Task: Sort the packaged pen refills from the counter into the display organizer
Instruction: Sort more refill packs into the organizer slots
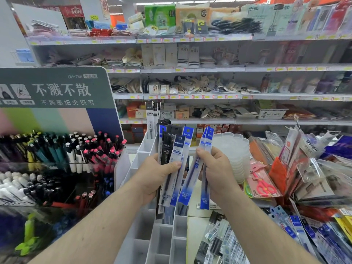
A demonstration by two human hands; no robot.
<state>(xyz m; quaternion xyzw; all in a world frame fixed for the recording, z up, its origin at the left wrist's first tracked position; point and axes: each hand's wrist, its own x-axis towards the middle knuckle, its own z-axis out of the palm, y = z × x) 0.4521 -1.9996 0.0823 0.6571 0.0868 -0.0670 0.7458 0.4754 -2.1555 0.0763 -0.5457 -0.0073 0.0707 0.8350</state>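
My left hand grips a fanned bunch of packaged pen refills, some black, some blue and white. My right hand pinches two blue and white refill packs just to the right of that bunch. Both hands are raised above the white display organizer, a stepped rack of open compartments. At its far end a few refill packs stand upright in a slot. More loose refill packs lie on the counter at lower right.
A pen display with a green sign stands at the left, full of upright pens. Stacked clear plastic trays, packaged scissors and bagged goods crowd the right. Store shelves fill the background.
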